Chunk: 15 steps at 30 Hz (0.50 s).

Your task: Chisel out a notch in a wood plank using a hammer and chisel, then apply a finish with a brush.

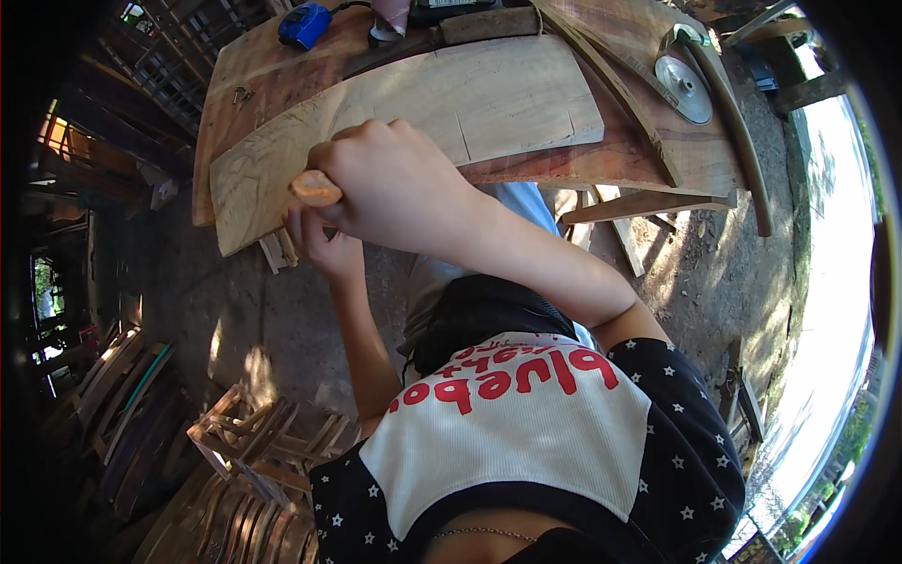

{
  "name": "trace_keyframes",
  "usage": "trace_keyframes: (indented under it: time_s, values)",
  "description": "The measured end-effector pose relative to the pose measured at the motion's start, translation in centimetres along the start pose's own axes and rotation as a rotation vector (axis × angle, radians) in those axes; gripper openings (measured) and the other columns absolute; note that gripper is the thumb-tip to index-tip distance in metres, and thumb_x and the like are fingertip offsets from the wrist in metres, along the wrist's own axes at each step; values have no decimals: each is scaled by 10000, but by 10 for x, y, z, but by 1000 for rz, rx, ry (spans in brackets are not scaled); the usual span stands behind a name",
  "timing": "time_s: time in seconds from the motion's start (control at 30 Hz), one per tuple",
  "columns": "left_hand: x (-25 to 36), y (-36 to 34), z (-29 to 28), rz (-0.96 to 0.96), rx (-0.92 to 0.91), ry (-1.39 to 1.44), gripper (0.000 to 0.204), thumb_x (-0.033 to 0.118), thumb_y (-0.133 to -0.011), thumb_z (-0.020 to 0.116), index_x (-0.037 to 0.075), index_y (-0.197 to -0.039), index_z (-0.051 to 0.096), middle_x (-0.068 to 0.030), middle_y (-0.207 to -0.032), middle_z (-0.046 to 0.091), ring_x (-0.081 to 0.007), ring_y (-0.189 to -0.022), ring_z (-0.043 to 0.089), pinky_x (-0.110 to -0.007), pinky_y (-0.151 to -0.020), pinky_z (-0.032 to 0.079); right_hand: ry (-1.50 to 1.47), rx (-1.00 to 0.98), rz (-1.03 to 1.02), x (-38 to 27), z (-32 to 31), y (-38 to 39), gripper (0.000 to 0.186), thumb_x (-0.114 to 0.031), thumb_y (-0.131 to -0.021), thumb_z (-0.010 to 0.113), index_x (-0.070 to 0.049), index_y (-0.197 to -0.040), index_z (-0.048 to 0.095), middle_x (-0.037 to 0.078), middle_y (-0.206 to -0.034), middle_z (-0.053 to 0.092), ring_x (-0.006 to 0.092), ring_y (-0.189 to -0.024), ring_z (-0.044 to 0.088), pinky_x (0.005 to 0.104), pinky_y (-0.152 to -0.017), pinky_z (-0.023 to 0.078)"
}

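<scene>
My right hand [381, 179] is closed round a wooden handle [317, 189], whose rounded butt end sticks out toward me; the rest of the tool is hidden behind the fist. Just below it, my left hand [324, 246] has its fingers bent upward by the near edge of a pale board [507, 89]. Whatever the left fingers grip is hidden. The board is broad and slightly curved, with thin lines drawn across its right part. It lies along the near side of a reddish wooden table [526, 170], its left end overhanging the edge.
Behind the board lie a blue tape measure [303, 25] and a wooden block [490, 26]. To the right are long wooden strips [625, 103], a metal disc [684, 89] and a curved pole [738, 132]. Wooden frames [249, 437] stand at the lower left.
</scene>
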State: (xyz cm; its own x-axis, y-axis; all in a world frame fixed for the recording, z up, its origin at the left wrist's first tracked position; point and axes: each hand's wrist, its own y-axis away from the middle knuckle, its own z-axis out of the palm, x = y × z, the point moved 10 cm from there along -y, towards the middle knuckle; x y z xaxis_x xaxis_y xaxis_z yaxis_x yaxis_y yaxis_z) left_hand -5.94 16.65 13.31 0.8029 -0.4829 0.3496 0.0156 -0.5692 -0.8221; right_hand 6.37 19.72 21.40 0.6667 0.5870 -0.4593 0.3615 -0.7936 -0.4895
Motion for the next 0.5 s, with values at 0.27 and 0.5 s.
trace_keyframes:
  time_s: [0.27, 0.5]
  values:
    - [19, -10, -3, 15, 38, 75, 347, 197, -579, 823, 61, -781, 577, -8, -735, 566, -208, -773, 574, -333, -712, 494, -211, 101, 558, 142, -107, 71, 210, -233, -790, 586, -30, -841, 602, 141, -669, 630, 274, -592, 632, 363, -573, 510]
    - [17, -7, -12, 41, 60, 9, 366, 213, -570, 827, 62, -790, 576, -16, -756, 571, -214, -773, 577, -334, -699, 490, 400, 127, 210, 54, -64, 25, 149, -177, -706, 631, -30, -720, 613, 146, -627, 601, 286, -582, 634, 359, -503, 515]
